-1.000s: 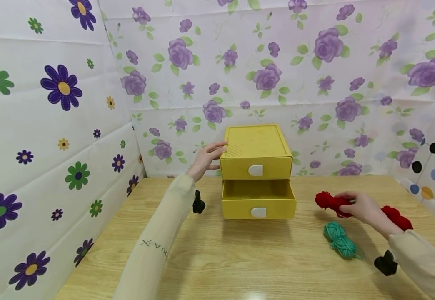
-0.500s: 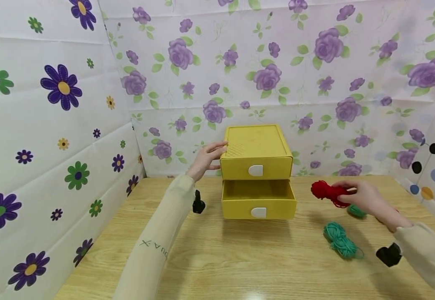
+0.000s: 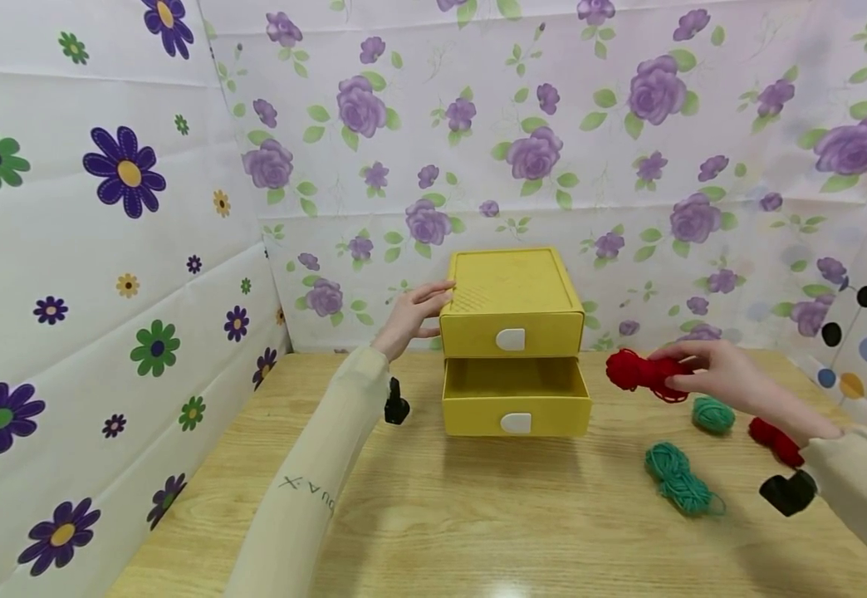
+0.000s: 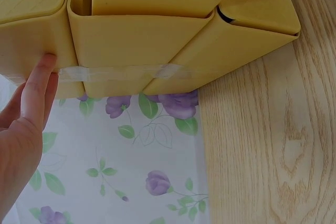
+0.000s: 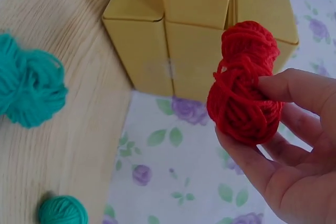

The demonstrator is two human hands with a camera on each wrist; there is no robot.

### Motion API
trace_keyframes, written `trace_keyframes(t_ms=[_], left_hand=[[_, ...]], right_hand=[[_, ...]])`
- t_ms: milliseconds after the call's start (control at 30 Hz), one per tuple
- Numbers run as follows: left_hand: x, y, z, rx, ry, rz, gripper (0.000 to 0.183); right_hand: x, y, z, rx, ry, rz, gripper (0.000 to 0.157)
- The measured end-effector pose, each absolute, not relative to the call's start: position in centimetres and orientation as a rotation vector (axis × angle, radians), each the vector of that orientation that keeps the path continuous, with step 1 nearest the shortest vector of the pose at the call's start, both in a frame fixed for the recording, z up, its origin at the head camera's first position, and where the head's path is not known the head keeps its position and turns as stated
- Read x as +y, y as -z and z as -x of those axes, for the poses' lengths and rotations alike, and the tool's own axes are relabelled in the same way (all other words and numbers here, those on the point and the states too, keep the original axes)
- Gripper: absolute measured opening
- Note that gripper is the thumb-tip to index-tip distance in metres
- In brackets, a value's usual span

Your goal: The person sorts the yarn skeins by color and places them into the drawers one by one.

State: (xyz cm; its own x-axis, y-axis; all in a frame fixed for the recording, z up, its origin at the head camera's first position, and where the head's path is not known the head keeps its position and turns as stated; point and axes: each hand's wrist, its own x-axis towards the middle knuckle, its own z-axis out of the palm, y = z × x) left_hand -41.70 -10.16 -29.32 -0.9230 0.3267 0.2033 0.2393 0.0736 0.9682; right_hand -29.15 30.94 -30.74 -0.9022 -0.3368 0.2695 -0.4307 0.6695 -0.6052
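In the head view a yellow drawer box stands at the back of the table, its lower drawer pulled out and its upper part closed. My left hand rests its extended fingers against the box's left side, as the left wrist view also shows. To the right of the box, my right hand holds a red yarn skein above the table. Seen from the right wrist, thumb and fingers pinch the end of this red skein, and the box lies beyond it.
A teal yarn skein lies on the table at front right. Behind it is another teal skein. A second red skein lies under the right forearm. Flowered cloth hangs behind and at the left.
My right hand has lifted the red skein off the table and moved it up and left toward the box, uncovering the rear teal skein. The left hand stays at the box.
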Motion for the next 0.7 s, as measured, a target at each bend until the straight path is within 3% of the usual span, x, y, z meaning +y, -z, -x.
trace_keyframes(t_ms=[700], left_hand=[[-10.3, 28.9, 41.5, 2.229, -1.995, -0.59, 0.044]], right_hand=[[26.7, 28.1, 29.0, -2.75, -1.026, -0.705, 0.027]])
